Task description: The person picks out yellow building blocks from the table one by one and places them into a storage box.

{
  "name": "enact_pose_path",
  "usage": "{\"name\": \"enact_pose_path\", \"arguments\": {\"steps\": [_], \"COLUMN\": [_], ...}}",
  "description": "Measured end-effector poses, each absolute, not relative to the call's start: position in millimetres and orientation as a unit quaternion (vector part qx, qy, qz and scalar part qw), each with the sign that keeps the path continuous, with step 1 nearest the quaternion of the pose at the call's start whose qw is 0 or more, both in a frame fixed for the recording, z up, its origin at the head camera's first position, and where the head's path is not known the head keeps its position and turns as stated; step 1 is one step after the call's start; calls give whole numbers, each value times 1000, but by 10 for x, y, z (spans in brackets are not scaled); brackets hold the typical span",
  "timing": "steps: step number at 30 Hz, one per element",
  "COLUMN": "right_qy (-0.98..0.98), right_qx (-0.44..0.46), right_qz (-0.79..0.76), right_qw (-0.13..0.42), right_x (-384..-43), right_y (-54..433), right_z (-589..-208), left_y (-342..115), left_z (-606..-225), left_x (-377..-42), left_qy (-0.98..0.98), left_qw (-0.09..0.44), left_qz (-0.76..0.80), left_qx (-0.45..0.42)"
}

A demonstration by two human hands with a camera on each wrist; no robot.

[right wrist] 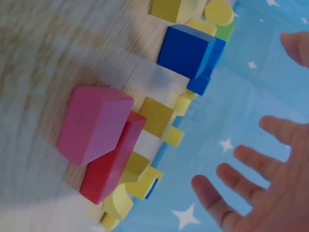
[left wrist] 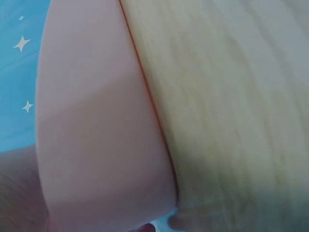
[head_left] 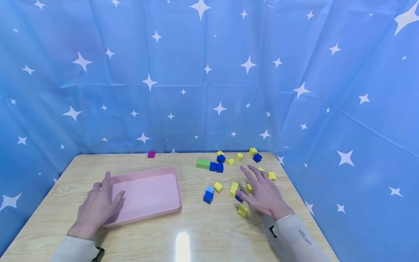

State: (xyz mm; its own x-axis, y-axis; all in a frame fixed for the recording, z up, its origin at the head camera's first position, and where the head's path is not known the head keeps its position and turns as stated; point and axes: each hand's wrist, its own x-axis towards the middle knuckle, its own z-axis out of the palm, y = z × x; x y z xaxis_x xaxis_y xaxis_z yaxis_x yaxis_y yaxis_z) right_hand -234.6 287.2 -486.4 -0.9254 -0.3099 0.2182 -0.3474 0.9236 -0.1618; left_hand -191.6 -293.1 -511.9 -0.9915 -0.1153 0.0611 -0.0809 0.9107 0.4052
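My left hand (head_left: 96, 205) holds the left wall of a shallow pink tray (head_left: 179, 187), thumb over the inside and fingers along the outside. In the left wrist view the tray's smooth outer wall (left wrist: 96, 106) fills much of the picture. Over a scatter of toy blocks at the right is my right hand (head_left: 266, 196), its fingers spread and nothing in its grasp. Closest to it in the right wrist view are a pink block (right wrist: 91, 125), a red block (right wrist: 108, 169) and a dark blue block (right wrist: 183, 53); the head view hides the pink and red ones.
More yellow blocks (head_left: 218, 186) and blue blocks (head_left: 208, 197) lie between tray and right hand. A green block (head_left: 203, 163) is farther back, and a magenta block (head_left: 151, 154) stands at the table's back edge. A blue starred curtain (head_left: 183, 65) hangs behind the wooden table (head_left: 147, 242).
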Motion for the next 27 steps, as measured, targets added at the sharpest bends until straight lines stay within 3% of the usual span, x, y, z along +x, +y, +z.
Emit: {"name": "enact_pose_path", "arguments": {"steps": [11,18,27], "right_qy": [-972,-974,-971], "right_qx": [196,189,203], "right_qz": [115,123,119], "right_qw": [60,3,-40], "right_x": [-2426,-2513,-2621], "right_y": [2780,2677,2553], "right_z": [-4818,-4809,-4790], "left_y": [-2962,-2952,-2987], "left_z": [-5170,-5151,-5237], "left_x": [-1949,-1992,-2083], "left_qy": [-976,-971,-967], "left_qw": [17,3,37], "left_qz": [-216,-236,-241], "left_qx": [16,-21,-74]}}
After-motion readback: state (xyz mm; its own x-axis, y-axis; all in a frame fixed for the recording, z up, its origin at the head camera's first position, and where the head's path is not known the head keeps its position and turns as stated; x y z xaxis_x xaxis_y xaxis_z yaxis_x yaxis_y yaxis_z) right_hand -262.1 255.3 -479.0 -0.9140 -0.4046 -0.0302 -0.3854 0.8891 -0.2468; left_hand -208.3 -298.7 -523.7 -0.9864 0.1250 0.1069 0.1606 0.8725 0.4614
